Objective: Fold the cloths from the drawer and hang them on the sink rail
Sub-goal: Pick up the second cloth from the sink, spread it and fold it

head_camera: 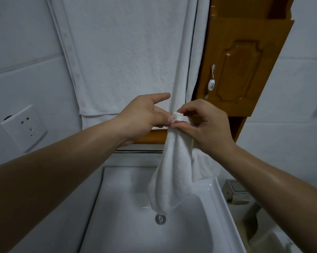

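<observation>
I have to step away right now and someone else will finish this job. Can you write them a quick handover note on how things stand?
Right hand: grips the bunched top of a small white cloth, which hangs down over the sink.
Left hand: pinches the same top edge with thumb and a finger, the other fingers straight.
Rail: runs behind the sink; another white cloth appears to hang there already, behind the held one.
Done: likely one cloth hung.
Left: the held cloth is not folded yet; fold it and hang it on the rail. The drawer is out of view.
</observation>
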`<state>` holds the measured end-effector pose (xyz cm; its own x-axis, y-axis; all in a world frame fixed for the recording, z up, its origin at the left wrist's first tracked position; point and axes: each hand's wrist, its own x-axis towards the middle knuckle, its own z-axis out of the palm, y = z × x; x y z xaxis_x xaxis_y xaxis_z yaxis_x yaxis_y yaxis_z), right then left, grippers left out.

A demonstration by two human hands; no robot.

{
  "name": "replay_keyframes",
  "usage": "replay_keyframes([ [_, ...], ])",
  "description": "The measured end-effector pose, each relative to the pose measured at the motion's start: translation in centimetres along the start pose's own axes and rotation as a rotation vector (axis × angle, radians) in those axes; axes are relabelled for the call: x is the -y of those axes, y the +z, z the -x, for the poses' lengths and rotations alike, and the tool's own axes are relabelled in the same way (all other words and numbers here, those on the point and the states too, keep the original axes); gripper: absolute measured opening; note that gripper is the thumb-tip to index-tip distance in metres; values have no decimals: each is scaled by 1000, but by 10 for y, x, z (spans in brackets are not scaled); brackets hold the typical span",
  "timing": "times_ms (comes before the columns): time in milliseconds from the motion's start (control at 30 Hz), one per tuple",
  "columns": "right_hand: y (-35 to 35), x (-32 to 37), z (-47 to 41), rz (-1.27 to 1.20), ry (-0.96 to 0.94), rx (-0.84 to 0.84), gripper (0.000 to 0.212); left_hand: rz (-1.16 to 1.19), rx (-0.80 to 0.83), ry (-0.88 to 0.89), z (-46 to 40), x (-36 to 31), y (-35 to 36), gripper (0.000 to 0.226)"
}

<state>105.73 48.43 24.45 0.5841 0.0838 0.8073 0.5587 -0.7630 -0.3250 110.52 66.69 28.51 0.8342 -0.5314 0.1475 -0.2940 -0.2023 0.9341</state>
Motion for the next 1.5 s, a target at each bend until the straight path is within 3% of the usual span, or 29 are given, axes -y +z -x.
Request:
replay_keyframes([
  [133,2,2,4,-11,-42,-4,31,64,20,-16,2,2,-1,66],
  [233,-6,8,-3,-307,328,181,41,-14,40,0,3,1,-1,66],
  [300,-11,6,-8,-426,440,305,40,-68,56,-2,5,2,-1,65],
  [400,-13,3,-12,-449,472,418,36,-95,113,-22,8,3,1,66],
  [533,-13,2,-12,-372,492,443,41,147,226,-106,9,-3,-1,59],
  [633,-9,4,-10,-300,461,417,34,-39,283,-80,10,-9,-1,54],
  [733,-2,7,-7,-226,440,380,22,-212,185,-32,9,-8,3,46],
  [833,-3,7,-9,-441,651,345,19,-167,70,-31,4,-6,3,42],
  [900,-3,5,-12,-474,754,411,20,-201,53,-30,1,-6,3,30],
  [1067,-4,12,-14,-346,675,443,29,-31,67,-183,-4,-1,7,8],
  [1200,-5,21,-15,-261,606,439,40,97,55,-189,-7,4,7,13],
  [1400,-9,15,-15,-396,647,447,46,133,244,-208,-3,3,-1,33],
  [1500,-8,14,-14,-424,617,468,47,103,249,-210,-7,5,1,33],
])
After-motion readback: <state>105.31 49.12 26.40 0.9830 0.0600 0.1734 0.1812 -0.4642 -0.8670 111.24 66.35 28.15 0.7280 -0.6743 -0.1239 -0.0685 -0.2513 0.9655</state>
